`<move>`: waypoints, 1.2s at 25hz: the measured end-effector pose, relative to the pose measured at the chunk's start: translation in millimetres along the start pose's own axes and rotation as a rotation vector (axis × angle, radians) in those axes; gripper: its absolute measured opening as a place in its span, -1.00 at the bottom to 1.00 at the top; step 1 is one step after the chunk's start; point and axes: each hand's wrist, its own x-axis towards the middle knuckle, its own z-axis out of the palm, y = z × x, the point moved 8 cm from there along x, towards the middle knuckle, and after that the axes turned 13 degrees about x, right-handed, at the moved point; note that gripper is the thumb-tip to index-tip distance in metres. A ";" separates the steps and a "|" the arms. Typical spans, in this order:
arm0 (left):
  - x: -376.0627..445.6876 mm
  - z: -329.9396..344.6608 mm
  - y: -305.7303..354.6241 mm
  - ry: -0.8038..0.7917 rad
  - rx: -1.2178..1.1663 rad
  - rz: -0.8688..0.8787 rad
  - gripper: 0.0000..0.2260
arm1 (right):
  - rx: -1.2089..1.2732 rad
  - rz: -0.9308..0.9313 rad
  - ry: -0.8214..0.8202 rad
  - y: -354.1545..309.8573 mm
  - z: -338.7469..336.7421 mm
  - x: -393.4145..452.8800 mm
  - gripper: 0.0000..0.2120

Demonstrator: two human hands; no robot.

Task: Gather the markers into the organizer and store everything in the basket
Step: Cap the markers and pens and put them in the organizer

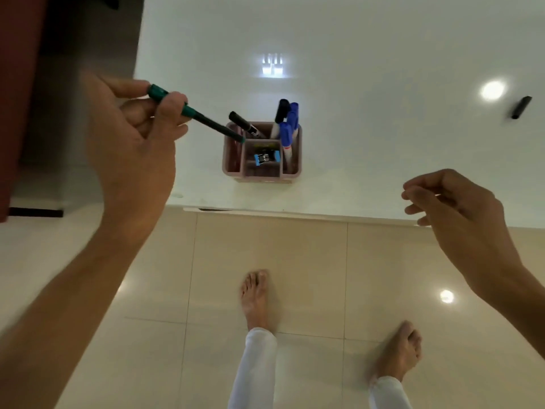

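Left hand (132,137): a slim green-capped marker with a dark barrel (194,113) is pinched between thumb and fingers near the cap end. Its far tip is angled down over the back-left compartment of the pink plastic organizer (261,172), at or just inside the rim; contact cannot be confirmed.

Right hand (451,202): held above the near table edge, fingers loosely curled, nothing gripped.

Organizer is seated on the glossy white table (354,39), near the front edge. Already loaded:
- black marker (244,124), leaning in the back-left compartment
- cluster of blue-capped markers (289,125) plus one black-capped marker (281,109), upright in the right compartment
- blue binder clip (265,158) in the centre compartment

One small dark marker-like piece (520,107) is left on the table, well apart to the right. Cap or short marker cannot be told. No basket is in view.

Handling judgement:
- Markers are judged light, rigid and smooth-barrelled, so a pinch near the cap end is adequate and drop-in release is low risk.
- Organizer is judged light but top-heavy with the markers standing tall. It should be taken by both side walls, low, and kept level; a one-sided lift could tip the contents out.
- Glossy table surface: the organizer may slide if nudged during insertion.

Progress is judged as gathering nearly done, basket step not yet started.
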 end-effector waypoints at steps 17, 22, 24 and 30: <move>24.3 61.9 -15.1 -0.126 0.181 0.117 -0.72 | 0.005 -0.008 0.028 21.9 10.6 -5.1 -0.90; 26.5 91.8 43.8 -0.134 0.136 0.199 -0.83 | 0.008 0.033 0.082 31.4 -43.2 0.0 -0.91; 15.8 125.2 78.6 -0.198 0.095 0.267 -0.89 | 0.033 0.064 0.150 43.3 -76.9 3.1 -0.92; -47.1 251.9 148.5 -0.513 0.165 0.383 -0.89 | 0.057 0.121 0.282 90.3 -165.5 27.8 -0.90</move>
